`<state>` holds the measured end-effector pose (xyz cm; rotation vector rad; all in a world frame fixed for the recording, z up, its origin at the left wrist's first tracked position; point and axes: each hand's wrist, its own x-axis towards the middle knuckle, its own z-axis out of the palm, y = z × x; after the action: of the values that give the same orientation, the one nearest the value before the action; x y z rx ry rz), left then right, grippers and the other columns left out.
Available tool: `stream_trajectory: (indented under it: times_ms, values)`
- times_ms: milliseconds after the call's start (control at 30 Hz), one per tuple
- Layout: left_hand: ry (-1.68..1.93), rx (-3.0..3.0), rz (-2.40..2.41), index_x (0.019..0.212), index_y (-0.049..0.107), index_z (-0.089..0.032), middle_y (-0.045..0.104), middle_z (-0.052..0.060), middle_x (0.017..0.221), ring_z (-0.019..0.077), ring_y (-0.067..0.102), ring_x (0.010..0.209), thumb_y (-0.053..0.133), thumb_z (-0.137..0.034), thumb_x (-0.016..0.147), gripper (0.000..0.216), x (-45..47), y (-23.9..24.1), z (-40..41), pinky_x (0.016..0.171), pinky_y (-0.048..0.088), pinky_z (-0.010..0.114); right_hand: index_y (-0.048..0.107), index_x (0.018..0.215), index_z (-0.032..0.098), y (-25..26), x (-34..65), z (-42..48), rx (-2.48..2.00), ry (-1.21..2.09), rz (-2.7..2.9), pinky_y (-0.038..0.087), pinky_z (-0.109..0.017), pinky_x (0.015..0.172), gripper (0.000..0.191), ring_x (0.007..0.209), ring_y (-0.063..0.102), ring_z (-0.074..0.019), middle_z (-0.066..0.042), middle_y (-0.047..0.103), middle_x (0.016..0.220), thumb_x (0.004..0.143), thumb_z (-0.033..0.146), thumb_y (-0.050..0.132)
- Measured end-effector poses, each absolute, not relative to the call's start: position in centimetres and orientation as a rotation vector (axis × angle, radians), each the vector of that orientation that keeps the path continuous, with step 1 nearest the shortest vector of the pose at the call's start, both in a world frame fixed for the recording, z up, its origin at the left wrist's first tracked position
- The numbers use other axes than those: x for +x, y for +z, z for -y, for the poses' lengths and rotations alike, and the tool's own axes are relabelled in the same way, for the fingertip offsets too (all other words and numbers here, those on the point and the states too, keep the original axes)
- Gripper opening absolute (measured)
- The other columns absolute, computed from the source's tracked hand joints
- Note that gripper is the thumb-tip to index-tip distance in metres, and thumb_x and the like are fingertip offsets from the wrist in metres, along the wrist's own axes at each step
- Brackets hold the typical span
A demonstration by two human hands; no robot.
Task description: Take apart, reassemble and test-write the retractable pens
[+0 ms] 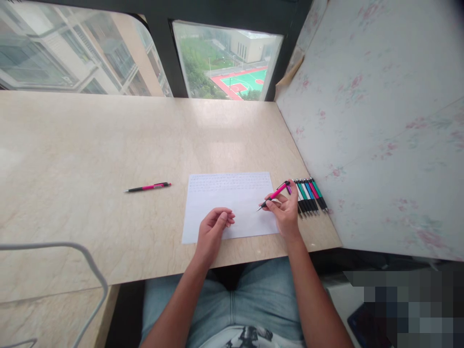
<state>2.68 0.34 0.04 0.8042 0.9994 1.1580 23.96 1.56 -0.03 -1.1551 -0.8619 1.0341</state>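
Note:
My right hand point(287, 215) grips a pink-and-black mechanical pencil point(278, 191) above the right part of a white sheet of paper point(232, 212). The pencil's tip points down and to the left; whether it touches the paper I cannot tell. Several lines of small writing run across the top of the sheet. Over the sheet's lower left part is my left hand point(214, 226), its fingers curled in with the thumb against them. Any small thing inside that curl is hidden.
A row of several coloured pencils or pens point(311, 195) lies right of the paper, beside the flowered wall point(380, 145). Another pink-and-black pencil point(148, 187) rests to the left on the stone-patterned counter point(90, 145). A grey cable point(90, 263) loops at the lower left. Windows point(228, 63) stand behind.

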Motion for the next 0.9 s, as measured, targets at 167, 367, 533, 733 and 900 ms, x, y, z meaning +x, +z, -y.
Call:
stream_trajectory:
  times_ms: [167, 367, 533, 733, 900]
  values:
    - [1.167, 0.804, -0.985, 0.093, 0.069, -0.017, 0.068, 0.006, 0.086, 0.0146, 0.06, 0.076, 0.063, -0.034, 0.087, 0.019, 2.74, 0.07, -0.3, 0.073, 0.047, 0.028, 0.011, 0.149, 0.037, -0.06, 23.96, -1.63, -1.147, 1.035, 0.844, 0.062, -0.032, 0.066, 0.094, 0.071, 0.073, -0.0181, 0.0, 0.068, 0.093, 0.078, 0.025, 0.072]
    - [1.169, 0.807, -0.979, 0.094, 0.069, -0.017, 0.069, 0.006, 0.086, 0.0145, 0.06, 0.076, 0.063, -0.034, 0.087, 0.019, 2.78, 0.07, -0.25, 0.073, 0.046, 0.028, 0.012, 0.148, 0.036, -0.41, 23.89, -1.67, -1.154, 0.981, 0.859, 0.061, -0.032, 0.067, 0.094, 0.072, 0.072, -0.0182, 0.0, 0.068, 0.091, 0.077, 0.024, 0.072]
    - [1.159, 0.814, -0.993, 0.093, 0.069, -0.017, 0.069, 0.006, 0.086, 0.0145, 0.061, 0.075, 0.064, -0.035, 0.085, 0.02, 2.71, 0.19, -0.35, 0.073, 0.047, 0.028, 0.005, 0.15, 0.036, -0.42, 23.85, -1.73, -1.155, 0.997, 0.886, 0.061, -0.032, 0.066, 0.098, 0.074, 0.072, -0.0182, 0.001, 0.068, 0.092, 0.078, 0.024, 0.07]
    - [1.157, 0.807, -0.995, 0.093, 0.069, -0.018, 0.07, 0.006, 0.086, 0.0141, 0.061, 0.076, 0.065, -0.034, 0.085, 0.019, 2.78, 0.28, -0.3, 0.073, 0.047, 0.027, 0.013, 0.147, 0.035, -0.47, 23.77, -1.58, -1.179, 1.009, 0.905, 0.061, -0.035, 0.068, 0.092, 0.073, 0.072, -0.019, 0.0, 0.068, 0.092, 0.077, 0.024, 0.071]
    - [1.154, 0.823, -0.995, 0.094, 0.069, -0.018, 0.069, 0.005, 0.086, 0.014, 0.061, 0.076, 0.064, -0.032, 0.086, 0.017, 2.78, 0.13, -0.33, 0.072, 0.047, 0.027, 0.01, 0.149, 0.036, -0.37, 23.57, -1.61, -1.163, 1.008, 0.929, 0.06, -0.034, 0.07, 0.092, 0.076, 0.072, -0.018, 0.0, 0.068, 0.094, 0.079, 0.024, 0.069]
